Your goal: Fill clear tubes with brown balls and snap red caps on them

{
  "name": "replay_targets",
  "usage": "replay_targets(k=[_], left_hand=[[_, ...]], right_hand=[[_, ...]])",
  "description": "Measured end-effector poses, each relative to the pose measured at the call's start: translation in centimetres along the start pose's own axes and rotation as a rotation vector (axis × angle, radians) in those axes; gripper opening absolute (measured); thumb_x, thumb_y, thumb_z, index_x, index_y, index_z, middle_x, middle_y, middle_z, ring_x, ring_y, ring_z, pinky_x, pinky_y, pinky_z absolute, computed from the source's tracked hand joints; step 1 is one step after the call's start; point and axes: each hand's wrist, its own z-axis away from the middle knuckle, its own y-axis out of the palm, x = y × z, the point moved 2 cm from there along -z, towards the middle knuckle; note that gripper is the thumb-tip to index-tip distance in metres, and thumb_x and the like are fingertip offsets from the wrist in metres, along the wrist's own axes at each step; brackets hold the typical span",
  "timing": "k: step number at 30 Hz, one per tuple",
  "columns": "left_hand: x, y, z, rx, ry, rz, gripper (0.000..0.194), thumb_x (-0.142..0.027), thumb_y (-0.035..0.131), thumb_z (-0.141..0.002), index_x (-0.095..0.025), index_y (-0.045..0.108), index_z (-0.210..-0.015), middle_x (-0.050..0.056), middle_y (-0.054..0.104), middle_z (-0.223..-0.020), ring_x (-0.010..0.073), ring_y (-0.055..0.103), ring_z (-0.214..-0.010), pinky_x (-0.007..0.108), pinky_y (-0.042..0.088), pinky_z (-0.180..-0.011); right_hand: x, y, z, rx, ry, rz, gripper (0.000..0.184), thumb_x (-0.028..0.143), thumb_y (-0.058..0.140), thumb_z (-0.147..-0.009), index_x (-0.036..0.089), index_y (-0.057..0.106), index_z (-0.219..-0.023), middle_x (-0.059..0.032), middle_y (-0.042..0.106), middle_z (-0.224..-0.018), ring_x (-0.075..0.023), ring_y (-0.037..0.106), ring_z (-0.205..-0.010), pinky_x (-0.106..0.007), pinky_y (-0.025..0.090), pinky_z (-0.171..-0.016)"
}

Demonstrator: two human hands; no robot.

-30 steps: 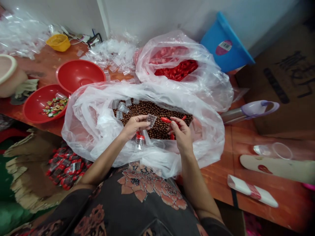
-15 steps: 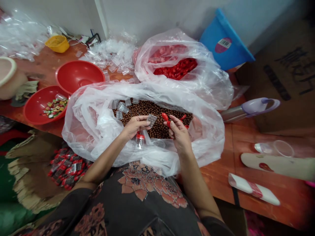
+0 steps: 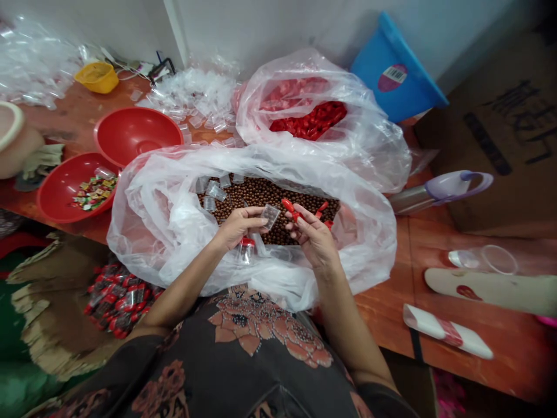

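Note:
My left hand [image 3: 241, 227] pinches a small clear plastic container [image 3: 270, 216] between thumb and fingers. Close by on its right, my right hand [image 3: 314, 238] grips a glossy red plastic cap [image 3: 289, 205] in its fingertips. Both hands are above an opened white plastic bag [image 3: 148, 232] filled with small round brown balls [image 3: 270, 191]. Several clear containers [image 3: 215, 190] lie on the balls at the left. Below my left hand, a red-capped container [image 3: 247, 248] rests on the bag's near edge. More red pieces [image 3: 321, 209] lie on the balls behind my right hand.
Behind stands a plastic bag of red pieces [image 3: 311, 119], beside a blue bucket [image 3: 395, 69]. Two red bowls [image 3: 139, 133] are at the left, one holding small wrapped pieces. A carton [image 3: 56, 302] with red-capped containers sits lower left. A purple-topped bottle [image 3: 448, 188] lies at the right.
My right hand has moved slightly left, bringing the red cap nearer the clear container. The cap has tilted in my fingers. My left hand is almost unmoved.

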Motion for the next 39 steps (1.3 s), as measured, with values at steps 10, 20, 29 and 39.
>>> replay_targets(k=[10, 20, 29, 39], left_hand=[[0.4, -0.4, 0.1, 0.000, -0.022, -0.051, 0.042, -0.016, 0.081, -0.063, -0.016, 0.076, -0.105, 0.008, 0.075, -0.103, 0.0146, 0.067, -0.081, 0.030, 0.055, -0.076], [0.7, -0.2, 0.1, 0.021, -0.045, -0.077, 0.040, -0.018, 0.080, -0.065, -0.015, 0.076, -0.104, 0.009, 0.075, -0.103, 0.0151, 0.067, -0.081, 0.030, 0.057, -0.073], [2.1, 0.1, 0.5, 0.110, -0.014, -0.144, 0.042, -0.024, 0.080, -0.069, -0.021, 0.076, -0.111, 0.008, 0.072, -0.116, 0.0175, 0.068, -0.092, 0.028, 0.056, -0.076], [2.5, 0.4, 0.7, 0.138, 0.043, -0.187, 0.043, -0.029, 0.080, -0.071, -0.022, 0.075, -0.113, 0.008, 0.073, -0.111, 0.0159, 0.068, -0.085, 0.030, 0.058, -0.077]], right_hand=[[-0.5, -0.1, -0.2, -0.065, -0.017, 0.080, 0.041, 0.043, 0.074, -0.077, 0.029, 0.069, -0.115, -0.0006, 0.077, -0.107, -0.0112, 0.061, -0.070, -0.026, 0.050, -0.062], [-0.8, -0.2, -0.5, -0.040, -0.010, 0.054, 0.035, 0.042, 0.073, -0.079, 0.029, 0.070, -0.111, -0.0011, 0.075, -0.111, -0.0119, 0.062, -0.073, -0.028, 0.053, -0.066], [-1.3, 0.0, -0.2, -0.003, -0.107, 0.144, 0.040, 0.035, 0.080, -0.074, 0.034, 0.071, -0.114, 0.0029, 0.073, -0.115, -0.0171, 0.069, -0.101, -0.042, 0.054, -0.099], [-0.1, 1.3, 1.5, 0.186, -0.284, 0.385, 0.044, 0.031, 0.071, -0.085, 0.041, 0.063, -0.127, 0.0069, 0.057, -0.142, -0.0201, 0.044, -0.141, -0.047, 0.028, -0.123]])
